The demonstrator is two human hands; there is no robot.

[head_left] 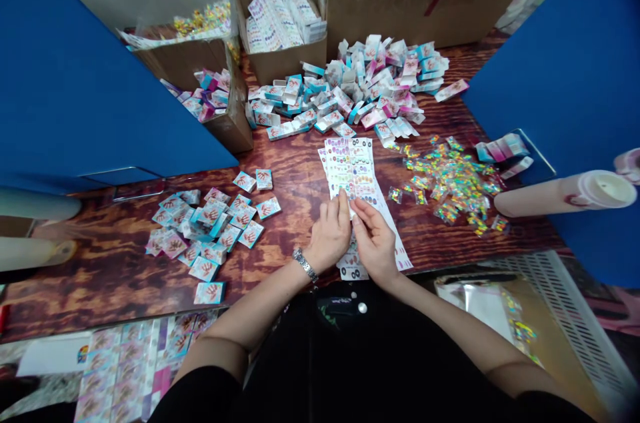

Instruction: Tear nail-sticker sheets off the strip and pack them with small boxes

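Both hands meet over long printed paper strips with rows of small coloured oval pictures, laid on the table in front of me. My left hand, with a metal watch band on its wrist, has its fingers closed near the fingertips of the other. My right hand pinches with thumb and forefinger at the same spot. A little white shows between the fingertips, but what they hold is mostly hidden. To the right lies a heap of small clear packets with yellow, green and blue contents.
Small closed boxes are heaped on the left of the wooden table. Unfilled-looking open cartons pile up at the back. Behind stand cardboard boxes, one full of printed strips. Blue panels flank both sides; a pale tube juts in right.
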